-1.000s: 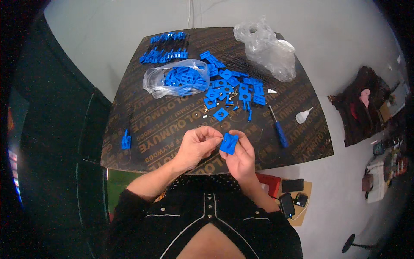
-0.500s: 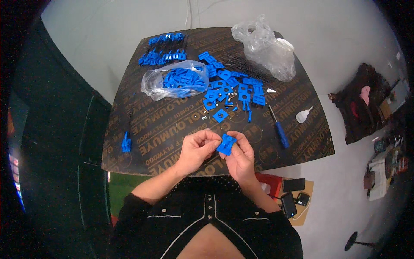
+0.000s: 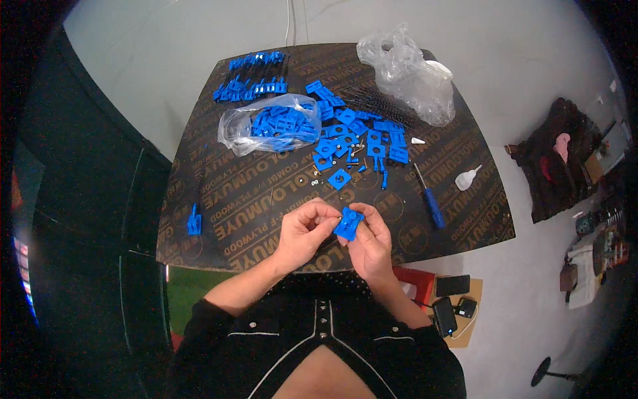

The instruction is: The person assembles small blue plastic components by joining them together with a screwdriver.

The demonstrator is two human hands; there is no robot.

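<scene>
Screwdriver (image 3: 430, 199) lies right of the bag (image 3: 269, 126).

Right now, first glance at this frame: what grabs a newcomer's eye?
The scatter of bright blue plastic parts across the far middle of the dark board, beside a clear bag of blue parts. At the near edge, the right hand holds a small blue square part, with the left hand pinching at its edge. A blue-handled screwdriver lies to the right.
</scene>
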